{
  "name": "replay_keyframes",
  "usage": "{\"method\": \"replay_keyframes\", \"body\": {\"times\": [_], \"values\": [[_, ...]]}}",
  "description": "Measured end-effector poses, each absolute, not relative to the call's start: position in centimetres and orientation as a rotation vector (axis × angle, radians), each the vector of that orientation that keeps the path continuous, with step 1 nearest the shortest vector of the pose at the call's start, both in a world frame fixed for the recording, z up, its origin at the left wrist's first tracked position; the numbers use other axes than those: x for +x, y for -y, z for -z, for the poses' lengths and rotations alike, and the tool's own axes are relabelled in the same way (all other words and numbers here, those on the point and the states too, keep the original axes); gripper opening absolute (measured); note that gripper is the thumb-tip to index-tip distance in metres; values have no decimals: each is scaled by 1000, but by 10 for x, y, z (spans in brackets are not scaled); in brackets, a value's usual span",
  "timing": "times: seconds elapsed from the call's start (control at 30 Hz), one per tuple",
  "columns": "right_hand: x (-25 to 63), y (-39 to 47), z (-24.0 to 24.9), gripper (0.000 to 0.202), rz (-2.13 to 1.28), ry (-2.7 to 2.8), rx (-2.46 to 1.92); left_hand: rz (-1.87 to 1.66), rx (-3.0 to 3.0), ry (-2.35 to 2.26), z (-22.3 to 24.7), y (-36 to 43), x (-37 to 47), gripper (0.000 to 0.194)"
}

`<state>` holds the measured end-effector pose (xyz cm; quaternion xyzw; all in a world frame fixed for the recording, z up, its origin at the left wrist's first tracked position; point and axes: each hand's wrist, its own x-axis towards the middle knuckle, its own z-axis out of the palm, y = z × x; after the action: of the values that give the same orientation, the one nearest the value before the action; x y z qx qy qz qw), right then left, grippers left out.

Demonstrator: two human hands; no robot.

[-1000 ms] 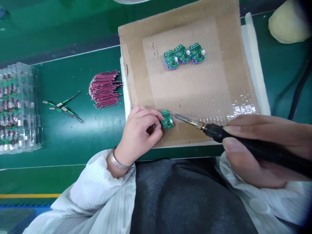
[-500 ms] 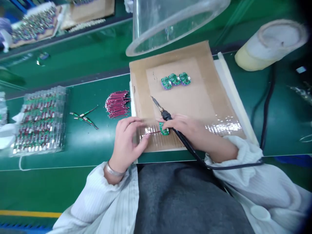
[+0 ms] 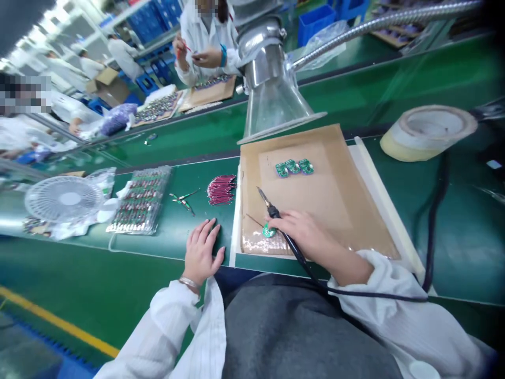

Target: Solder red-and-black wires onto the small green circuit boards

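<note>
My left hand (image 3: 202,251) rests on the green bench left of the cardboard sheet (image 3: 327,195), fingers spread and holding nothing. Over the sheet's front part, my right hand (image 3: 305,231) grips a soldering iron (image 3: 273,211), its tip pointing up and left. The fingers of that hand also touch a small green circuit board (image 3: 269,230), from which a thin dark red wire (image 3: 254,220) runs up to the left. Farther back on the sheet, three green boards (image 3: 293,167) sit in a row. A bundle of dark red wires (image 3: 221,190) lies left of the sheet.
A clear fume hood (image 3: 274,108) hangs behind the sheet. Right of it stands a tape roll (image 3: 428,131). To the left are loose wired parts (image 3: 183,201), a clear tray of parts (image 3: 144,197) and a white fan (image 3: 65,198). A person (image 3: 209,39) works across the bench.
My left hand has left the wire and moved left onto the bench. My right hand still holds the iron at the board. The view has tilted up, showing people and the fan.
</note>
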<state>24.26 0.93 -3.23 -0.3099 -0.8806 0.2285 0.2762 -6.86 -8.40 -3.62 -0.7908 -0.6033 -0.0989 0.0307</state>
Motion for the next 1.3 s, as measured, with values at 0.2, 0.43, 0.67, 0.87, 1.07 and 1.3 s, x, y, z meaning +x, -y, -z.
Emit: {"method": "replay_keyframes", "body": {"times": [0.2,0.43,0.67,0.87,1.07,1.3], "values": [[243,-13,45,20,-495,2343,-882,366,-2400,1942,36,86,-67,48],[241,-18,54,25,-447,2314,-839,493,-1950,2261,11,27,-141,32],[237,-16,46,29,-390,2323,-850,215,-2203,2272,3,-60,-188,10],[235,-11,41,23,-386,2327,-945,197,-2438,2262,-14,-72,-174,15],[232,-10,30,25,-446,2296,-971,970,-3051,2217,-34,-44,-92,17],[238,-9,28,24,-546,2182,-1003,1357,-3096,2534,-8,-15,-13,13]]}}
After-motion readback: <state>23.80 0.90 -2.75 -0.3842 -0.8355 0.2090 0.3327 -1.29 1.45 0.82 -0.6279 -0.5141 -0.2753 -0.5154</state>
